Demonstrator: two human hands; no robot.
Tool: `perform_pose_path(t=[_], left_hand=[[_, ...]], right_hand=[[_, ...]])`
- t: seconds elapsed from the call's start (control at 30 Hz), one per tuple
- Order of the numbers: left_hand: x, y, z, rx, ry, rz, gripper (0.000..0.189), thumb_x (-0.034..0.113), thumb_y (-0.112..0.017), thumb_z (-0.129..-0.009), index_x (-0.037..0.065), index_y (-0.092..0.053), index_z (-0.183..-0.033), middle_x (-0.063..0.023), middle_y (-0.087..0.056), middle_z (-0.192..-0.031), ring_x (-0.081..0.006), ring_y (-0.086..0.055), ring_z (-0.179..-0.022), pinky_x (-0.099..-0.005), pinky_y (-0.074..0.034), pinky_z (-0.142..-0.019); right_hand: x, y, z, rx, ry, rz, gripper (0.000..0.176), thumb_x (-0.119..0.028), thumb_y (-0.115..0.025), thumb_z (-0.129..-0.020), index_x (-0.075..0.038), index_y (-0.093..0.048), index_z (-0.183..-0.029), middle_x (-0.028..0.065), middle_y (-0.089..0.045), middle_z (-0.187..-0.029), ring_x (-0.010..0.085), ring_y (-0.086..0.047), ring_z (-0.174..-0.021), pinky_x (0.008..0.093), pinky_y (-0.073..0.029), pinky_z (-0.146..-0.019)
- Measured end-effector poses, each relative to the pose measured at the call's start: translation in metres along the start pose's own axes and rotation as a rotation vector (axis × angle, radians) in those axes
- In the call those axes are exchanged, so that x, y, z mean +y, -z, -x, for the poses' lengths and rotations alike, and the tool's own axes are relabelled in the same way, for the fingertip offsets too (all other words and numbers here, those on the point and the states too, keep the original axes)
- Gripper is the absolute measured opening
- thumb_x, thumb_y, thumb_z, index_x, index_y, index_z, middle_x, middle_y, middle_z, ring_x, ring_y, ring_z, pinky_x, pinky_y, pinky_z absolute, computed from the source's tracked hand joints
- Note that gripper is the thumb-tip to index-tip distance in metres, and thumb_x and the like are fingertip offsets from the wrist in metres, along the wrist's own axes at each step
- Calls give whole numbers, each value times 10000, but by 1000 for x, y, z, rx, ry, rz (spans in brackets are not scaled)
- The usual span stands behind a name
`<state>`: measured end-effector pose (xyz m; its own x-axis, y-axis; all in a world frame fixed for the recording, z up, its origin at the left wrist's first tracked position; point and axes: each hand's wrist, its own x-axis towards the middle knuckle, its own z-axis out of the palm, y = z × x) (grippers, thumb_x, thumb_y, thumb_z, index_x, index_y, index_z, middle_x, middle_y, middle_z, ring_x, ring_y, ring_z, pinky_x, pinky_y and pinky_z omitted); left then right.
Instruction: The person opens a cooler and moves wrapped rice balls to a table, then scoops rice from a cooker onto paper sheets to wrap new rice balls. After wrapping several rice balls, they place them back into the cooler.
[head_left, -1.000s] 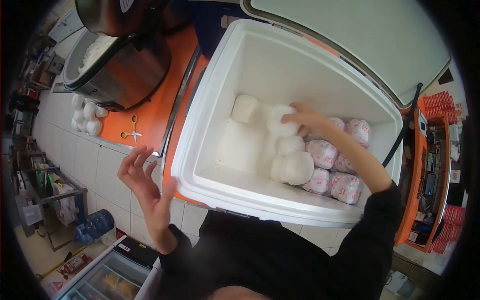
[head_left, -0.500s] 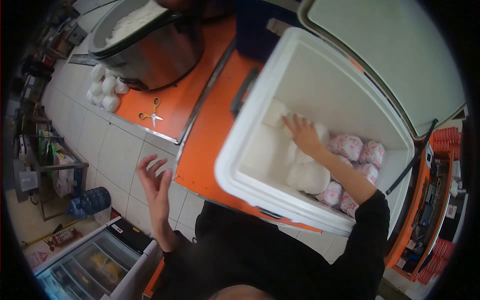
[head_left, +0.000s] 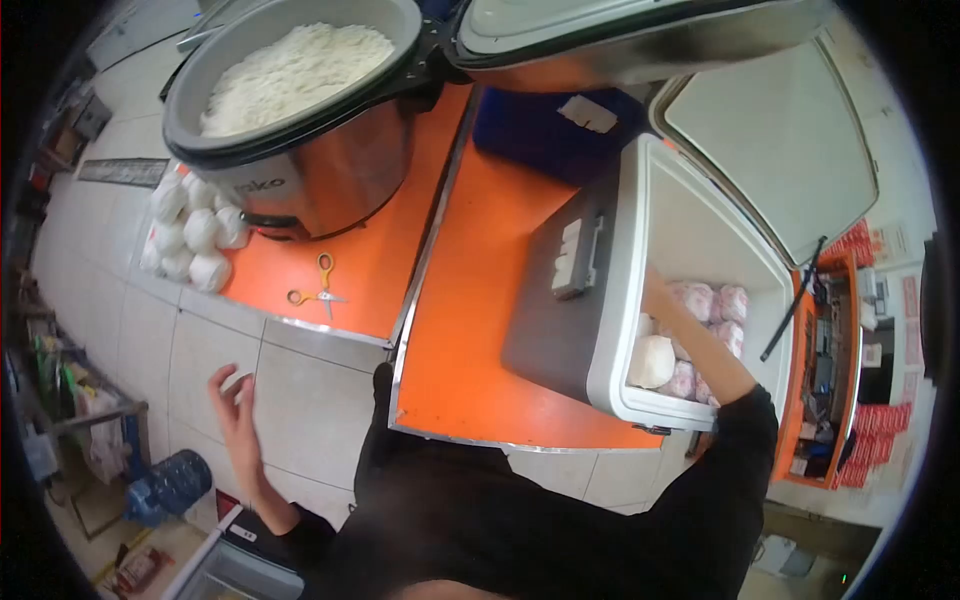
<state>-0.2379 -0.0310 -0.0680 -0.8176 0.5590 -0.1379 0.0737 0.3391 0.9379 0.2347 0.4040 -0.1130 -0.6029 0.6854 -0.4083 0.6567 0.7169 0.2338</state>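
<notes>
My left hand (head_left: 236, 410) hangs over the tiled floor at the left, its fingers curved and apart with nothing in them. My right forearm reaches into the open cooler (head_left: 622, 290); the cooler's near wall hides the fingers of that hand. Inside the cooler, a round white bundle (head_left: 652, 361) lies beside several bundles in red-and-white patterned wrap (head_left: 733, 303), close to my right forearm.
A large cooker (head_left: 330, 185) full of white rice stands at the back left with its lid raised. Yellow-handled scissors (head_left: 322, 295) and a pile of white bundles (head_left: 201, 230) lie near it. Behind the cooler is a dark blue box (head_left: 530, 130).
The view has turned toward the cooker, so the cooler appears farther right. My right hand has passed out of sight behind the cooler's wall. My left hand appears lower and farther left.
</notes>
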Motion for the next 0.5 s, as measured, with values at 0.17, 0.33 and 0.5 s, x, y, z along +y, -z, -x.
perform_pose_path(t=[0.17,0.33,0.5], left_hand=[[-3,16,-53,-24,-34,10,348,153,-538,-854,59,-406,-1162,-54,-436,-1153,-172,-472,-999,-280,-383,-832],[-27,15,-108,63,-53,19,464,237,-635,-789,48,-392,-1135,-88,-421,-1120,-227,-447,-1040,-330,-414,-821],[-106,42,-215,312,-22,-177,723,391,-717,-672,-52,-363,-1122,-197,-389,-1114,-286,-402,-1065,-392,-360,-888]], right_hand=[[48,-10,33,75,171,-57,751,-322,-703,-592,-29,-408,-1217,167,-385,-1273,366,-313,-1209,442,-349,-943],[86,-20,54,-12,73,-2,589,-280,-642,-672,-22,-457,-1168,172,-447,-1210,362,-367,-1164,447,-346,-936],[18,124,85,145,-218,-247,388,-223,-580,-751,-18,-539,-1077,174,-546,-1092,341,-455,-1084,438,-371,-901]])
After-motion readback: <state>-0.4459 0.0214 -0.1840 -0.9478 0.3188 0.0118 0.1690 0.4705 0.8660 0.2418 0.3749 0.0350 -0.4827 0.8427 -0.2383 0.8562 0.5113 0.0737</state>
